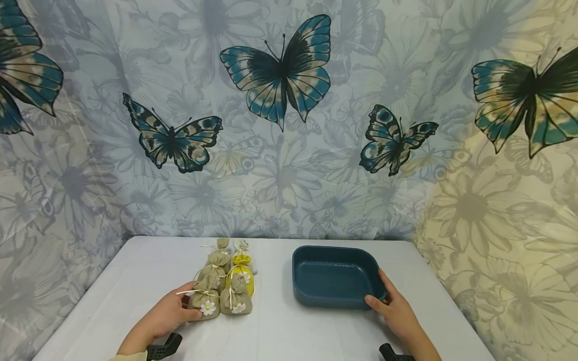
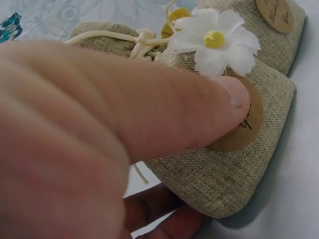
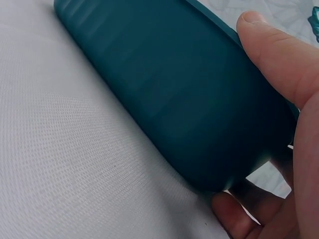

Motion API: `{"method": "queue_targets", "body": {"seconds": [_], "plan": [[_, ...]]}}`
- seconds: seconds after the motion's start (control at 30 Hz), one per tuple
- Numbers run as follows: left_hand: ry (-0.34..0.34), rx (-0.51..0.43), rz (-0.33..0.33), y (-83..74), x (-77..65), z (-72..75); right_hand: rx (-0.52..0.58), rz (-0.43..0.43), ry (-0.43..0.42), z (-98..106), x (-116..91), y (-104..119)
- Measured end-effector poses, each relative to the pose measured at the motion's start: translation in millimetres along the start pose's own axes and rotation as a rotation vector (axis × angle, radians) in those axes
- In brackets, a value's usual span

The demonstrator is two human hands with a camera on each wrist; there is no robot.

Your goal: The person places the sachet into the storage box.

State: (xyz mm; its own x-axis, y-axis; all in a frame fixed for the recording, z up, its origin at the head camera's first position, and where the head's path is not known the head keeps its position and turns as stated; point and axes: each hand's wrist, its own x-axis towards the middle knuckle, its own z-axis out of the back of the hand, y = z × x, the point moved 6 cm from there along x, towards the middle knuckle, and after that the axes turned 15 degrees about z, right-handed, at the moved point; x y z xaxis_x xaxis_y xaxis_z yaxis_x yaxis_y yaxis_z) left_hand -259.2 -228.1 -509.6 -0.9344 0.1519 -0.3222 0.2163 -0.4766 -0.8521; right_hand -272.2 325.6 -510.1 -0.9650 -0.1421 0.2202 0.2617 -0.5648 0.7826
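Note:
Several small burlap drawstring pouches stand grouped left of the table's middle. My left hand (image 1: 169, 312) grips the front-left burlap pouch (image 1: 205, 307); in the left wrist view its thumb (image 2: 189, 107) presses over the round brown label, below a white flower (image 2: 214, 40), and fingers reach behind the cloth. Beside it is another burlap pouch (image 1: 236, 300), with a yellow pouch (image 1: 241, 271) behind. To the right, my right hand (image 1: 397, 306) holds the near right corner of a dark teal rectangular container (image 1: 329, 302), thumb at the rim and fingers around the side. Its inside shows no contents.
A white cloth covers the table (image 1: 275, 336). A butterfly-printed fabric backdrop (image 1: 289, 200) rises behind it and along both sides. A whitish pouch (image 1: 241, 244) stands at the back of the group, partly hidden. Black wrist devices show near both hands.

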Motion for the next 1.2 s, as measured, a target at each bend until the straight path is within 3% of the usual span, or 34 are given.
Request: {"method": "queue_targets", "body": {"seconds": [0.27, 0.53, 0.7, 0.93, 1.2], "plan": [[-0.056, -0.013, 0.049, -3.4, -1.9, 0.0, 0.008, -0.004, 0.002, -0.4, 0.0, -1.0], [-0.090, 0.033, 0.009, -6.2, -2.3, 2.5, 0.010, 0.000, 0.003, -0.2, 0.9, -1.6], [-0.076, 0.025, -0.011, -5.8, -3.3, 4.6, 0.015, 0.008, -0.001, -0.3, 1.1, -1.8], [-0.047, -0.030, -0.039, -4.0, -3.3, 7.5, 0.008, 0.016, 0.001, -0.2, 0.7, 0.6], [-0.112, -0.101, 0.011, -6.4, -8.5, 17.6, -0.010, 0.001, 0.004, -0.1, 0.9, -0.5]]}}
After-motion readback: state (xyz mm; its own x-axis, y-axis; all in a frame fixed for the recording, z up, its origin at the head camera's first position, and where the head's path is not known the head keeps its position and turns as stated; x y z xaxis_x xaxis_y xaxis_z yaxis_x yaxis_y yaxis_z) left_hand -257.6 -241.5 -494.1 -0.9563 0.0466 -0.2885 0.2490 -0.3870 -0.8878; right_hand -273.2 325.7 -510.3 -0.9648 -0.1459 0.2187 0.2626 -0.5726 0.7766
